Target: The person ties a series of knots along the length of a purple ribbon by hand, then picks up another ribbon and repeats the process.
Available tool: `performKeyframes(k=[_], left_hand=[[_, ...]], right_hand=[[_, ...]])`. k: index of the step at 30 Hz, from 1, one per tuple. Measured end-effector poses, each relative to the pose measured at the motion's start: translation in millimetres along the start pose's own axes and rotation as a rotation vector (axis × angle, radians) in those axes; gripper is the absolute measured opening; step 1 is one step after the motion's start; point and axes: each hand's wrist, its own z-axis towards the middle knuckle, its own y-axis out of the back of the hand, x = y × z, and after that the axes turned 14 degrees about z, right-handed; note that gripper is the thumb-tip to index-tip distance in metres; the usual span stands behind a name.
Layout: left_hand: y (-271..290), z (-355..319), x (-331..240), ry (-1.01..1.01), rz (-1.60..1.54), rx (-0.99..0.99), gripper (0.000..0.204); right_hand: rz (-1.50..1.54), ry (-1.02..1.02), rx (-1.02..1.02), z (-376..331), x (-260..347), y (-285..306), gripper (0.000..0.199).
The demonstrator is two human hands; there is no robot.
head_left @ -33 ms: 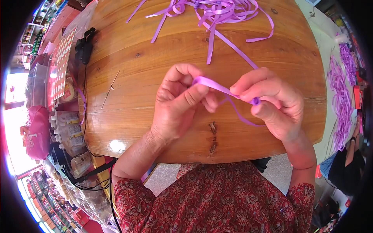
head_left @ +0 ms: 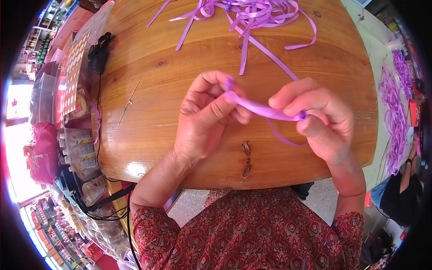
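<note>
Garment: dark red sleeves (head_left: 175,238) with a dense paisley pattern, ending near the elbows; forearms and hands bare.

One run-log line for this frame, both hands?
left hand: pinching ribbon end | right hand: pinching other end | ribbon: stretched between hands above table | ribbon pile: far edge

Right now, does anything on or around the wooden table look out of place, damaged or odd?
Nothing stands out. The left hand and right hand pinch a purple ribbon stretched between them above the wooden table. A loose heap of ribbons lies at the far edge, and a thin needle-like pin lies to the left.
</note>
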Motion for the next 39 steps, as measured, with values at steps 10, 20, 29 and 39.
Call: performKeyframes(k=[10, 20, 29, 39], left_hand=[[9, 5, -42, -0.267, 0.127, -0.291, 0.038], [56, -8, -84, -0.527, 0.448, -0.4, 0.031], [105, -26, -91, -0.442, -0.042, -0.255, 0.037], [22, -14, -58, -0.243, 0.701, -0.325, 0.034]], right_hand=[[0.532, 0.155, -0.04, 0, 55, 57, 0.026], [0.842, 0.253, -0.188, -3, 89, 75, 0.021], [0.07, 0.352, -0.37, -5, 73, 102, 0.029], [-0.501, 0.052, -0.368, 2, 30, 54, 0.027]])
